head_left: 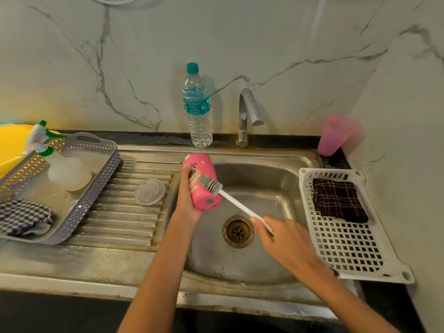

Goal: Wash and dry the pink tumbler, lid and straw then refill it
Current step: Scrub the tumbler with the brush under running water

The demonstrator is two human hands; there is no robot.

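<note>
Gripping pink tumbler (201,186) with left hand (186,200), tilted above sink (264,179); clasping white brush (237,204) by handle with right hand (283,239), bristles against tumbler side. Noting clear lid (150,191) on drainboard (125,219); thin rod (158,162) behind, possibly straw.

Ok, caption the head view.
Left hand holds pink printed tumbler over steel sink; right hand presses grey-bristled white brush against it.

I am reading almost nothing here. The water bottle (197,104) is carrying a teal label (196,107) with white print too small to read, only a cut-off "S" at its right edge. The spray bottle (68,173) label is blurring out.
</note>
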